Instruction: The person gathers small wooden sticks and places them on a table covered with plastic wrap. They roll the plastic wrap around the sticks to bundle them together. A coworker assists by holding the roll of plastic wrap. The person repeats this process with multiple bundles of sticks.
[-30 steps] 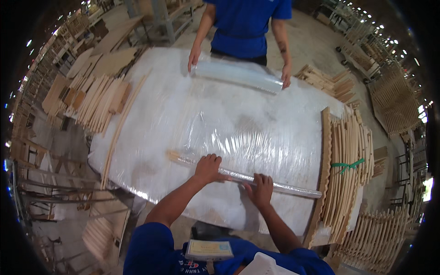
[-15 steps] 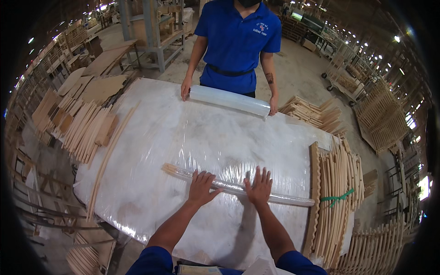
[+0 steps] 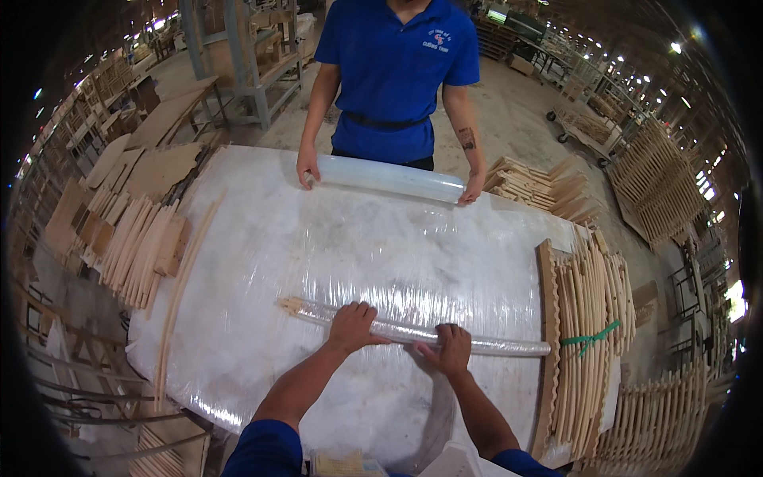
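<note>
My left hand [image 3: 352, 326]: fingers curled over the wrapped sticks [image 3: 509, 347], holding them.
My right hand [image 3: 450, 348]: fingers bent around the same sticks, nearer their right end.
Wrapped sticks: lying across my side of the table [image 3: 254, 270], bare wood tips poking out on the left.
Tabletop: big, whitish, with shiny clear wrap on it.
Left edge: a long thin strip [image 3: 176, 298].
Right end: a wavy board [image 3: 547, 278] beside sticks [image 3: 582, 302] with a green tie [image 3: 590, 338].
Across from me: a person in blue [image 3: 389, 87], both hands on a clear roll [image 3: 389, 178].
Room: gray floor [image 3: 509, 119], wood piles, a cart [image 3: 586, 127], little bright lights.
</note>
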The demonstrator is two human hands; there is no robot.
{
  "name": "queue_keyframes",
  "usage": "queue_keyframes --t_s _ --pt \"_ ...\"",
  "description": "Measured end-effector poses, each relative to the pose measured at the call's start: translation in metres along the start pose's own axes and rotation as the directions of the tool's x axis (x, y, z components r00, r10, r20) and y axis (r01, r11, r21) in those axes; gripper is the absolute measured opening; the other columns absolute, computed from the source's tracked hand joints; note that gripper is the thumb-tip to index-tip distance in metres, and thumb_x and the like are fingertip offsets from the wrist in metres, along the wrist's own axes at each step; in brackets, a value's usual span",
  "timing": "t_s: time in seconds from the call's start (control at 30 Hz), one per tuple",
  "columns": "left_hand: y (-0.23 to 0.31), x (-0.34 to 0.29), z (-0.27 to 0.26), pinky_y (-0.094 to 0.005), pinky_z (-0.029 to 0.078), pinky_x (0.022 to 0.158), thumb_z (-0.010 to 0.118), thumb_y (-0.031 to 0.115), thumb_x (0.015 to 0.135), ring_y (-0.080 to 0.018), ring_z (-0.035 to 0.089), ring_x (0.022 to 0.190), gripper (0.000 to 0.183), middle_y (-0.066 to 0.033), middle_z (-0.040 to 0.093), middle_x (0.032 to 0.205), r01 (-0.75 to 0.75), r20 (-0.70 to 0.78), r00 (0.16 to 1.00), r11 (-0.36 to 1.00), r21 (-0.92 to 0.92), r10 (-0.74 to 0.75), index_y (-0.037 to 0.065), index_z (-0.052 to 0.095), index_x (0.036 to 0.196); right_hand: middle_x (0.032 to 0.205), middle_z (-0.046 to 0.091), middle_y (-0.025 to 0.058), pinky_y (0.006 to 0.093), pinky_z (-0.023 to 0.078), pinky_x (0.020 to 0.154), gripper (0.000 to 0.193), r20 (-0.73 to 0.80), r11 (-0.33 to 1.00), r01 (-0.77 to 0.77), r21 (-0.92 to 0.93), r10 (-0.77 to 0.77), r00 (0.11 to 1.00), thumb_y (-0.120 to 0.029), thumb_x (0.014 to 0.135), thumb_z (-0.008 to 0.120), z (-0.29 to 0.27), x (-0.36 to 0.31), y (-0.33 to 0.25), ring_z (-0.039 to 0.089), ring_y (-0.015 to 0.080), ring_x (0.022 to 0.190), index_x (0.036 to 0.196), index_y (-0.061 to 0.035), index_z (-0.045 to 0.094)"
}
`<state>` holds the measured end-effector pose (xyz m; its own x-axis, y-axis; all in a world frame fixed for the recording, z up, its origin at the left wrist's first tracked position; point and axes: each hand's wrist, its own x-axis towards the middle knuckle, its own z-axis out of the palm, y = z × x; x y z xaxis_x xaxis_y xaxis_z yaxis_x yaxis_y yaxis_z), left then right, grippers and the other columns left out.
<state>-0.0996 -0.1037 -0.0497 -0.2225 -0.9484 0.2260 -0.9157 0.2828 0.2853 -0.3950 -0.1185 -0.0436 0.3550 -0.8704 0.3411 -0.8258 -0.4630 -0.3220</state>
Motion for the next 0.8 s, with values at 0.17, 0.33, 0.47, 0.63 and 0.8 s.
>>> queue_keyframes --t_s 0.17,0.33,0.47,0.63,0.8 --pt "0.027 -0.074 -0.018 -0.0464 0.053 0.088 0.076 0.085 0.069 -0.0316 0.065 0.099 0.087 -0.0117 0.068 0.102 0.035 0.055 0.998 0.999 0.016 -0.036 0.006 0.072 0.106 0.100 0.070 0.0120 0.0489 0.049 0.091 0.072 0.022 1.000 0.003 0.019 -0.004 1.000 -0.070 0.073 0.087 -0.018 -0.060 -0.035 0.068 0.0332 0.097 0.104 -0.0070 0.071" --pt "0.055 -0.122 -0.031 -0.0468 0.050 0.094 0.077 0.087 0.070 -0.0320 0.065 0.105 0.089 -0.0122 0.068 0.108 0.052 0.257 0.965 0.998 0.026 -0.057 0.006 0.073 0.109 0.131 0.065 0.0212 0.0589 0.041 0.111 0.080 0.161 0.998 -0.050 0.029 0.045 0.986 -0.065 0.083 0.083 -0.038 -0.145 -0.057 0.059 0.0409 0.127 0.131 -0.0037 0.065" --pt "0.041 -0.089 -0.040 -0.0482 0.045 0.102 0.079 0.078 0.078 -0.0322 0.062 0.111 0.077 -0.0110 0.066 0.113 -0.036 -0.017 0.999 0.998 0.056 0.037 0.008 0.073 0.110 0.168 0.038 0.0321 0.0718 0.018 0.127 0.096 0.085 0.997 -0.043 0.057 0.038 0.996 -0.057 0.094 0.075 -0.026 -0.168 -0.071 0.028 0.0541 0.159 0.163 0.0003 0.039" --pt "0.028 -0.048 -0.014 -0.0564 0.039 0.117 0.078 0.047 0.096 -0.0368 0.057 0.132 0.048 -0.0146 0.064 0.134 0.367 0.011 0.928 0.909 -0.197 -0.372 0.010 0.071 0.126 0.170 0.037 0.0313 0.0732 0.019 0.127 0.091 0.038 0.989 -0.109 -0.096 0.113 0.993 -0.060 0.099 0.065 0.000 -0.041 -0.030 0.027 0.0545 0.160 0.163 0.0003 0.043" --pt "0.032 -0.026 0.016 -0.0670 0.028 0.124 0.084 0.066 0.081 -0.0414 0.052 0.137 0.084 -0.0154 0.060 0.143 0.077 -0.301 0.951 0.997 0.008 -0.071 0.009 0.064 0.139 0.170 0.038 0.0303 0.0723 0.021 0.126 0.079 -0.049 0.975 -0.217 -0.040 0.215 0.975 -0.056 0.105 0.059 0.013 0.072 0.009 0.028 0.0541 0.160 0.163 -0.0034 0.046"
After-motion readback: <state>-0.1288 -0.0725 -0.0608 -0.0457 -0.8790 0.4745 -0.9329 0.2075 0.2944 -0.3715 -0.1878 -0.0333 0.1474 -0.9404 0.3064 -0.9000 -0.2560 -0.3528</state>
